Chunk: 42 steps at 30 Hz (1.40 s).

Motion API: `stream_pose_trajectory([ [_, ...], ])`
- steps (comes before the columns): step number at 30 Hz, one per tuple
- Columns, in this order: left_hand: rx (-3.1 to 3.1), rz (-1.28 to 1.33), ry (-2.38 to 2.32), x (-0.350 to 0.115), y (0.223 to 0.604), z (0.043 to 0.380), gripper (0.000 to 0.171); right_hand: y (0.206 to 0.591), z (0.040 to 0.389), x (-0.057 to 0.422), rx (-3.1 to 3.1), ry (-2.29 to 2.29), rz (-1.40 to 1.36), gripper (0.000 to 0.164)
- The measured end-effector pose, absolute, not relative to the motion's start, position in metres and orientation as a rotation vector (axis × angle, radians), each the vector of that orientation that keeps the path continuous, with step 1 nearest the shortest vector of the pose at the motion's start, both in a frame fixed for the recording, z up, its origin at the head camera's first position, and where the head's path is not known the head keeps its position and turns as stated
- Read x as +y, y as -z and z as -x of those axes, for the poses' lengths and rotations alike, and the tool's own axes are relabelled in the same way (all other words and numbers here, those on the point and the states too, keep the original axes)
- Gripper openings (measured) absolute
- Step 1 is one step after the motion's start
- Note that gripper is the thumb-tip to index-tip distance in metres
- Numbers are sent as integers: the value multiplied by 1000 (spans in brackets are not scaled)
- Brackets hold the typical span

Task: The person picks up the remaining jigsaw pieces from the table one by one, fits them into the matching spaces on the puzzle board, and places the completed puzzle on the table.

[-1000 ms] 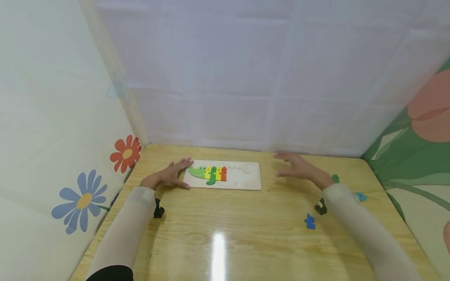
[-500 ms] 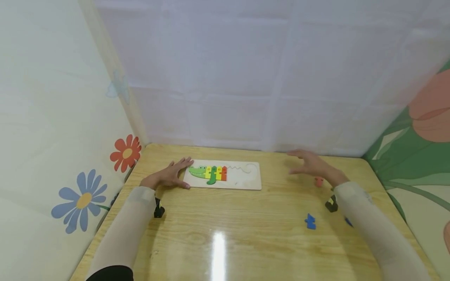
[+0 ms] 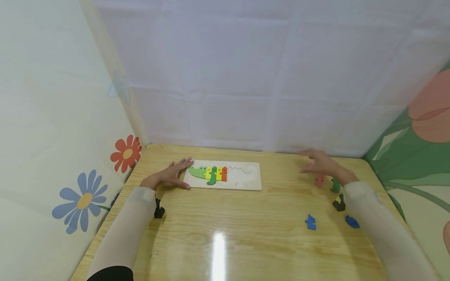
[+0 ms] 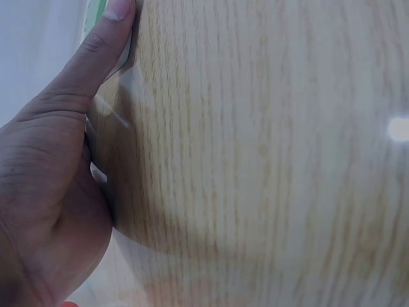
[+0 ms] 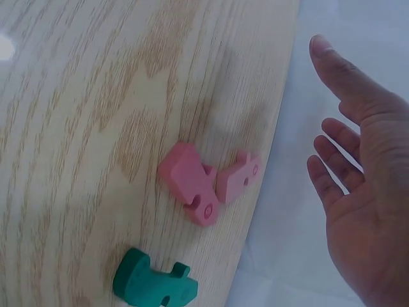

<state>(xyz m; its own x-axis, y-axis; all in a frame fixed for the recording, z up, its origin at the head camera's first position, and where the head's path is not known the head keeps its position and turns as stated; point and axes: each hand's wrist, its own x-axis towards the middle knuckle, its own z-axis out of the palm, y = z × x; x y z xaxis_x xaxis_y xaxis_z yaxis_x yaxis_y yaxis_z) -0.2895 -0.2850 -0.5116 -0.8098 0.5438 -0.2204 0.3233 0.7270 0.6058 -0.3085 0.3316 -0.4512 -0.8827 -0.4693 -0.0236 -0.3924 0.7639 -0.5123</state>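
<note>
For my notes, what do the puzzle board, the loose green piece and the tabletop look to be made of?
Puzzle board: probably thin wood, matt, going by its pale, dull face.
Loose green piece: perhaps painted wood, though plastic is possible; thick, evenly coloured, with smooth edges.
Tabletop: wood or wood-look laminate, glossy; it shows grain lines and a bright reflection.

Your off-white board (image 3: 244, 181) bears a green, yellow and orange crocodile (image 3: 213, 173), and your pieces (image 5: 190, 184) are blue, green and pink. Your sleeves (image 3: 121, 232) are cream, the table (image 3: 253, 218) yellow-tan with wood grain, the flowers (image 3: 84, 201) at your left blue and red.
</note>
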Motion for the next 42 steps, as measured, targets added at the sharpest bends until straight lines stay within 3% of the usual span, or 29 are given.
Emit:
stream_pose_trajectory([
  [42,2550,-660,-762,-283,507,286,113,482,310,370,2813,814,630,72],
])
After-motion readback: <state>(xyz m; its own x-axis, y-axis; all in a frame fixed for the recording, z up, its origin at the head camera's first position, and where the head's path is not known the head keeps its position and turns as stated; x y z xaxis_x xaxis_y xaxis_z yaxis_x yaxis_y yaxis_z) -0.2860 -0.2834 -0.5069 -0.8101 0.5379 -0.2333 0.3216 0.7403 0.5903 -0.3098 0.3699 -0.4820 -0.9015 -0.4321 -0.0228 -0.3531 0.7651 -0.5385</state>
